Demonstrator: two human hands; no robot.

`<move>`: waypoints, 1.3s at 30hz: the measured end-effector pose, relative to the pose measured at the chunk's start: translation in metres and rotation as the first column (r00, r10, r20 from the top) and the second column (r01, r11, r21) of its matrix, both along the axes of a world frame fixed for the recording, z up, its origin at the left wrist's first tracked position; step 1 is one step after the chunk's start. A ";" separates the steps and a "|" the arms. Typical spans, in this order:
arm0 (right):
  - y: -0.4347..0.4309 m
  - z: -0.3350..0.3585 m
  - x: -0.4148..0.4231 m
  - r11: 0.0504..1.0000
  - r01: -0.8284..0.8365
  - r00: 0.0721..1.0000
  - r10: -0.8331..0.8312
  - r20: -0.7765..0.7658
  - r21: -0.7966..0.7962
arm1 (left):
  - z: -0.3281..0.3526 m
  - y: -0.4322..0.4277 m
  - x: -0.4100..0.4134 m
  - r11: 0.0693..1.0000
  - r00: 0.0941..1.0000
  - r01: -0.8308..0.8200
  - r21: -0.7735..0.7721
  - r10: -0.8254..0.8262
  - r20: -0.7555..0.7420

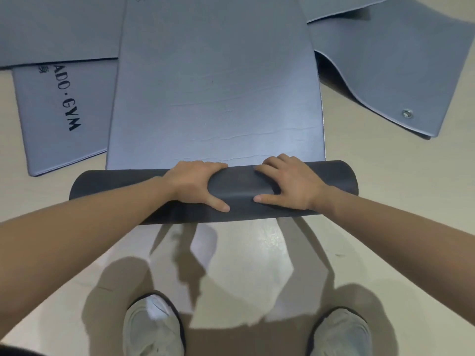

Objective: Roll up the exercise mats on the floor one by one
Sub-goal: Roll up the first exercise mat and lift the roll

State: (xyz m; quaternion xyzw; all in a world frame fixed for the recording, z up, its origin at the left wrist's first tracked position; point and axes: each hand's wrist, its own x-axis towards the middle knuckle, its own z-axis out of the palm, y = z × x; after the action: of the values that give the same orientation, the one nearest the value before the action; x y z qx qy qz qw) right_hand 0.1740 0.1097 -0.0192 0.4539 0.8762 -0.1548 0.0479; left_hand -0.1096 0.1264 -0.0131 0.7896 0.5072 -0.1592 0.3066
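Note:
A grey-blue exercise mat (218, 86) lies flat on the floor ahead of me. Its near end is wound into a dark roll (102, 186) that lies crosswise in front of my feet. My left hand (195, 183) grips the roll left of its middle, fingers curved over the top and thumb on the near side. My right hand (288, 183) grips it the same way just right of the middle. Both thumbs point toward each other across the roll's near face.
A mat printed "ADO·GYM" (64, 111) lies partly under the left side. Another mat (59, 27) is at top left. A buckled mat (398, 68) with a metal eyelet (406, 114) lies at right. My shoes (151, 327) (341, 332) stand on pale floor behind the roll.

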 end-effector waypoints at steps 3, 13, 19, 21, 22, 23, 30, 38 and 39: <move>-0.014 -0.002 0.005 0.981 -0.039 0.999 0.034 0.033 0.188 | 0.002 0.024 -0.001 0.989 0.996 -0.068 -0.131 0.075 0.046; -0.001 -0.012 0.003 0.976 0.008 0.979 -0.051 0.197 0.216 | 0.023 0.051 0.000 0.962 0.980 -0.192 0.195 0.176 0.095; 0.070 0.015 -0.001 0.994 0.082 0.983 -0.069 0.171 -0.070 | 0.028 0.030 0.016 0.851 0.993 -0.108 0.514 0.067 0.099; 0.087 0.020 -0.001 0.984 0.133 0.979 -0.112 0.173 -0.117 | 0.021 0.015 0.023 0.796 0.995 -0.052 0.603 -0.014 0.104; 0.093 0.020 0.000 0.979 0.177 0.971 -0.158 0.178 -0.099 | 0.015 0.007 0.026 0.766 0.995 -0.028 0.642 -0.039 0.091; 0.097 0.020 0.001 0.968 0.242 0.957 -0.228 0.182 -0.060 | 0.009 0.000 0.027 0.736 0.996 -0.012 0.676 -0.049 0.072; 0.100 0.025 -0.016 0.851 0.433 0.876 -0.475 0.085 0.297 | -0.020 0.006 0.005 0.726 0.988 0.144 0.672 -0.064 -0.142; 0.085 -0.002 -0.006 0.958 0.180 0.951 -0.228 0.211 0.225 | -0.018 0.080 0.004 0.826 0.974 0.142 0.546 -0.017 -0.228; 0.092 -0.001 -0.006 0.964 0.184 0.936 -0.232 0.266 0.192 | -0.017 0.088 0.004 0.838 0.975 0.133 0.529 -0.015 -0.222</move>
State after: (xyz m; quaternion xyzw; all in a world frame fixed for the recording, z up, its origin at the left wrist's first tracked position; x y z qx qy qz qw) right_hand 0.1679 0.2014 -0.0207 0.5643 0.8166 -0.0191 0.1197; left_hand -0.1052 0.2144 -0.0304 0.8418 0.5297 -0.1036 0.0102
